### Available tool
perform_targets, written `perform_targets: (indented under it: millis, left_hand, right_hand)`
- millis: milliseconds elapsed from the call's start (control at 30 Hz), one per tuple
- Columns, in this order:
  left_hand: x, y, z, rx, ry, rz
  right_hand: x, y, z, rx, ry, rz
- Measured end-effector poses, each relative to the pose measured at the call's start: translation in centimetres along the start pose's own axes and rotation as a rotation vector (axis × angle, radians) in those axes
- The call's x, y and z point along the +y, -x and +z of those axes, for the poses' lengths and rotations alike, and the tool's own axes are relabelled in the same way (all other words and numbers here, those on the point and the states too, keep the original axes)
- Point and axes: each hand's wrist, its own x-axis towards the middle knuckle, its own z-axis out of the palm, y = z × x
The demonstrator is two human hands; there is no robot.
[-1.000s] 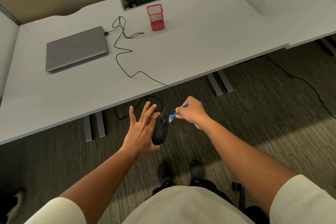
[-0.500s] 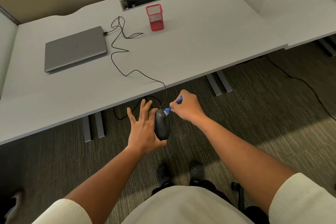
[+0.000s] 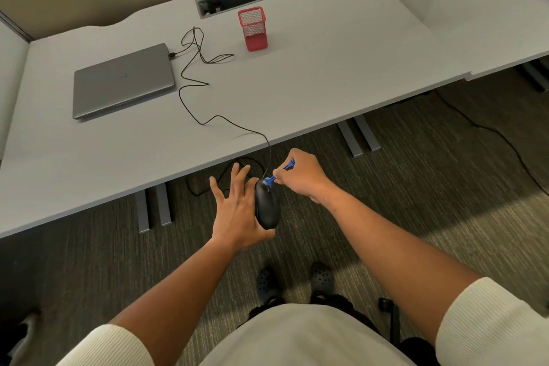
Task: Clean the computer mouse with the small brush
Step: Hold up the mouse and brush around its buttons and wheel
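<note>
A black wired computer mouse (image 3: 266, 208) is held in the air in front of the desk edge, above the carpet. My left hand (image 3: 237, 211) grips it along its left side, with the outer fingers spread straight and the thumb hidden behind the mouse. My right hand (image 3: 303, 177) pinches a small blue brush (image 3: 271, 179), whose bristles touch the front end of the mouse near the cable. The handle's end sticks out above my knuckles.
The mouse cable (image 3: 190, 92) runs up over the white desk (image 3: 312, 92) to a closed grey laptop (image 3: 123, 80). A red mesh pen cup (image 3: 252, 28) stands behind it. Desk legs, floor cables and my shoes are below.
The brush went from beside the mouse's front right onto its front end. Both hands rose slightly toward the desk edge, and the mouse turned more face-up.
</note>
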Motion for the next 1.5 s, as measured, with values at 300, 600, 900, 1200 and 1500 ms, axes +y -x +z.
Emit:
perform_targets:
  millis: [300, 600, 900, 1200, 1500]
  left_hand:
    - [0.0, 0.1, 0.1, 0.014, -0.009, 0.013]
    - [-0.3, -0.1, 0.3, -0.016, 0.006, -0.022]
    - [0.1, -0.3, 0.5, -0.027, 0.054, -0.065]
    - [0.1, -0.2, 1.2, -0.025, 0.188, -0.132]
    - [-0.1, -0.2, 1.1, -0.023, 0.249, -0.147]
  right_hand:
    - [0.6, -0.5, -0.2, 0.125, 0.087, 0.063]
    - [0.3, 0.1, -0.6, -0.045, 0.041, 0.106]
    - [-0.1, 0.5, -0.9, -0.254, -0.196, 0.156]
    - [0.7, 0.8, -1.2, -0.227, 0.102, 0.055]
    - [1.1, 0.9, -1.3, -0.129, 0.341, -0.042]
